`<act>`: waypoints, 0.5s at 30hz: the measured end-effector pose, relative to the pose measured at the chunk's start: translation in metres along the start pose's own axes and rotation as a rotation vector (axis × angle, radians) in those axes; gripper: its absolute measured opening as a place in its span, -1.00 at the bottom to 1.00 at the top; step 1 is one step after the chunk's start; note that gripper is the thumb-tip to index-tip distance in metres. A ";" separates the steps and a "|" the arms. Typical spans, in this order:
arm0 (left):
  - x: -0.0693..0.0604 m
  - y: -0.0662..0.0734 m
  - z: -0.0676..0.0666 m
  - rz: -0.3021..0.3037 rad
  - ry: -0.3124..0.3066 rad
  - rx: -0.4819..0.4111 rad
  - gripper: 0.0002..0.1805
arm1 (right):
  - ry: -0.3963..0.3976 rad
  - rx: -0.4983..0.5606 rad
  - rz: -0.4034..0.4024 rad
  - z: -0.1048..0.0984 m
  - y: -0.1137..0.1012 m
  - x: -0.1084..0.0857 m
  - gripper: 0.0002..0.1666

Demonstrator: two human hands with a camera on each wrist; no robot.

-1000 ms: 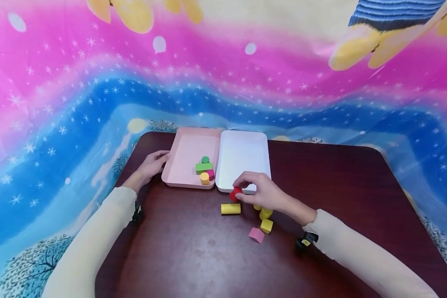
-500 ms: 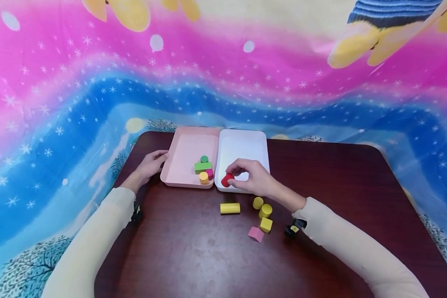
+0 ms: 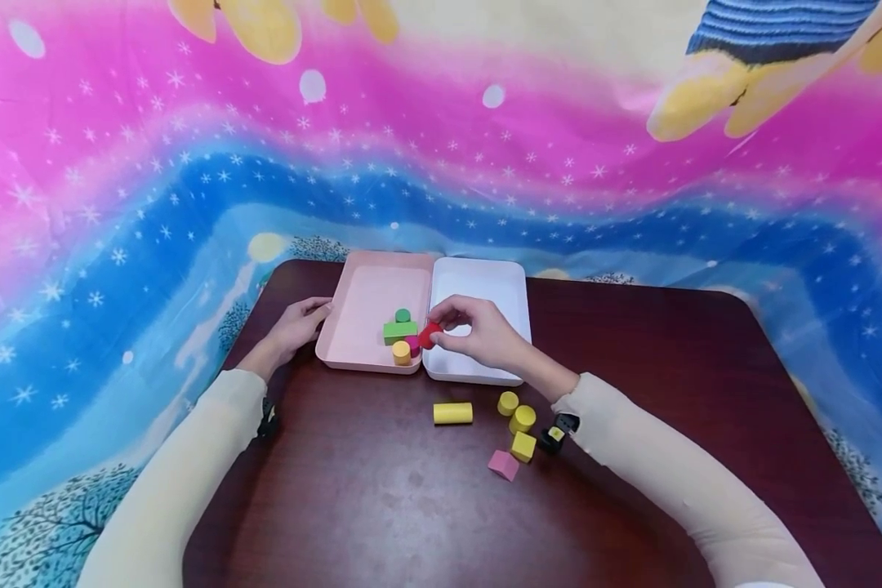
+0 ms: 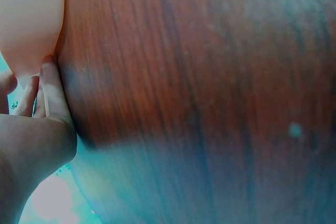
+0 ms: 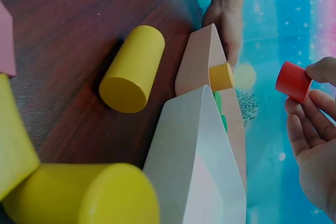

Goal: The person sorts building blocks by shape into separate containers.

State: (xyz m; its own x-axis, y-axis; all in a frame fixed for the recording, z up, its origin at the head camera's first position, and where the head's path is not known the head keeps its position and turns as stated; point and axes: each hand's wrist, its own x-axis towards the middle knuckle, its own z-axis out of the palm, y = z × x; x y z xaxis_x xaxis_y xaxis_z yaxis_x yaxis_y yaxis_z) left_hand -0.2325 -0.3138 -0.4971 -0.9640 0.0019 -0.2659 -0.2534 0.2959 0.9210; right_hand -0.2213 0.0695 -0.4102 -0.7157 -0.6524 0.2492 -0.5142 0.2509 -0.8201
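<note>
My right hand [image 3: 478,331] pinches a red cylinder block [image 5: 294,81] between thumb and fingertips, raised near the seam where the two trays meet. Below it, the pink tray [image 3: 360,286] holds a green rectangular block [image 3: 399,332], a green round block [image 3: 403,315], an orange-yellow cylinder [image 3: 401,353] and a magenta block [image 3: 413,344]. Beside it on the right stands the white tray [image 3: 478,282], partly covered by my right hand. My left hand [image 3: 294,327] rests against the pink tray's left side, its fairly straight fingers [image 4: 52,90] touching the outer wall.
On the dark wooden table [image 3: 382,490] before the trays lie a yellow cylinder [image 3: 452,413], two shorter yellow cylinders [image 3: 522,420], a yellow cube [image 3: 523,447] and a pink block [image 3: 503,465]. A patterned cloth [image 3: 448,180] hangs behind the table.
My right hand has carried the red cylinder up and left, from the white tray's front edge to beside the pink tray's blocks. The left hand stays at the pink tray.
</note>
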 end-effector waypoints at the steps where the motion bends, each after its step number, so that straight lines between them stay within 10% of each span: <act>1: -0.001 0.001 0.000 0.000 -0.004 -0.003 -0.33 | 0.002 -0.003 0.006 0.001 0.000 0.002 -0.71; 15: -0.002 0.003 0.002 -0.012 0.006 0.008 -0.34 | 0.033 -0.002 0.032 0.008 0.010 0.026 -0.69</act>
State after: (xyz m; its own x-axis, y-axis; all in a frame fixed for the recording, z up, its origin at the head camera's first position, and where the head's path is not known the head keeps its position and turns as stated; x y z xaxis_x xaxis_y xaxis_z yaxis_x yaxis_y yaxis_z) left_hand -0.2309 -0.3110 -0.4939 -0.9614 -0.0072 -0.2752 -0.2643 0.3039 0.9153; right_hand -0.2410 0.0496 -0.4157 -0.7472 -0.6198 0.2399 -0.4919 0.2730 -0.8268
